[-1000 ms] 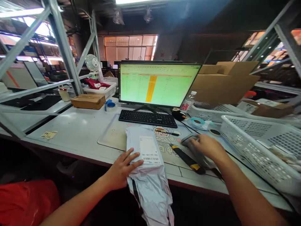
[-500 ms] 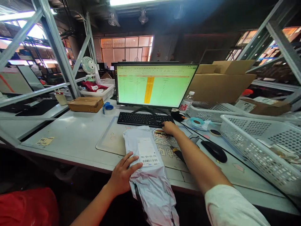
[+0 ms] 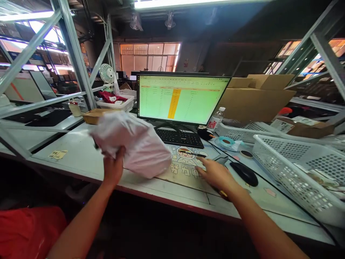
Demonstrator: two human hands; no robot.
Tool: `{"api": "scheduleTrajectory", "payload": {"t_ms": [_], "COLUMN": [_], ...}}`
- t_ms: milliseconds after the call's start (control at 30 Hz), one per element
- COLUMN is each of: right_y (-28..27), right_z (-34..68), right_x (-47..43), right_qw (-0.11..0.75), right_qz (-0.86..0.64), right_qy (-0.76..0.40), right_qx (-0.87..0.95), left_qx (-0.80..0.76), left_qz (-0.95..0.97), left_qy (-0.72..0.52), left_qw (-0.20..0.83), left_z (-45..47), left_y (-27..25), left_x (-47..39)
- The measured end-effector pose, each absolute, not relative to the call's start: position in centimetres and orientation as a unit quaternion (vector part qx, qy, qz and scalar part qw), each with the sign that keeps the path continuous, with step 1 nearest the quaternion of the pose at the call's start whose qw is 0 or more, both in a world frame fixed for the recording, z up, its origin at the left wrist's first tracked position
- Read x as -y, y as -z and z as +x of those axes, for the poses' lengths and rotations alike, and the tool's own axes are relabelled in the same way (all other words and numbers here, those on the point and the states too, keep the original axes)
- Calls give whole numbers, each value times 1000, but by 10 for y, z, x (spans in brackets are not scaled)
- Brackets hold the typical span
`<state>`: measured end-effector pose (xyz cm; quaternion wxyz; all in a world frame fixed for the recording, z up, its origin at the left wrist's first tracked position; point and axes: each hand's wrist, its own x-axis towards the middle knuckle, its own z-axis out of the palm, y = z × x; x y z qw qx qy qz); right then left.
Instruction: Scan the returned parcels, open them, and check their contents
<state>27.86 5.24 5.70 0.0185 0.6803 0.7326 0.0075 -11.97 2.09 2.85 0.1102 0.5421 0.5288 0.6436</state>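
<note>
The left hand [image 3: 113, 169] pinches a soft white parcel bag [image 3: 133, 147] by its lower edge, lifted just off the table [image 3: 88, 151] left of the keyboard [image 3: 180, 138]; held so thinly and blurred, it could slip or swing into that keyboard. Right of the keyboard, the right hand [image 3: 215, 175] lies unclenched on the desk mat [image 3: 185, 169], holding nothing. Behind the keyboard stands a monitor [image 3: 180, 99], then steel racks and windows.

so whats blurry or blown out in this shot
Head view: the white parcel bag in the left hand is motion-smeared; the right hand is slightly soft; the ceiling light and the monitor glare; the shelf posts bend near the frame edges.
</note>
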Motion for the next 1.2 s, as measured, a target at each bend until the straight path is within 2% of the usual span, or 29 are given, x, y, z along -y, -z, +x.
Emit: {"api": "scheduleTrajectory", "payload": {"t_ms": [67,167,267,367,467,567,733,833,1033,1133,1200], "right_y": [-34,0,10,-18,-66,-106,-119,-110,-92,-77,-63], "right_z": [298,322,330,305,237,145,66,101,242,283,297], "right_x": [-19,5,5,-4,-19,-42,-59,-37,19,24,18], "right_qw": [30,13,-36,-140,-217,-204,-115,-84,-60,-114,-167], "right_qz": [691,692,703,674,561,454,439,431,467,531,564], "right_qy": [-28,-56,-54,-18,41,71,62,84,178,149,131], "right_qx": [-722,-719,-708,-725,-798,-864,-889,-895,-864,-826,-798], "left_qx": [-558,-585,-604,-616,-619,-627,-667,-699,-737,-763,-736], "left_qz": [444,360,345,347,367,389,408,409,444,511,583], "left_qy": [-674,-650,-612,-600,-598,-600,-579,-548,-474,-355,-253], "left_qw": [191,324,376,374,353,310,230,206,187,174,231], "left_z": [-134,-138,-130,-122,-120,-121,-123,-122,-108,-105,-110], "left_y": [-29,-10,18,38,41,35,30,28,18,8,-6], "left_x": [-36,-52,-56,-54,-51,-45,-34,-32,-21,12,43]}}
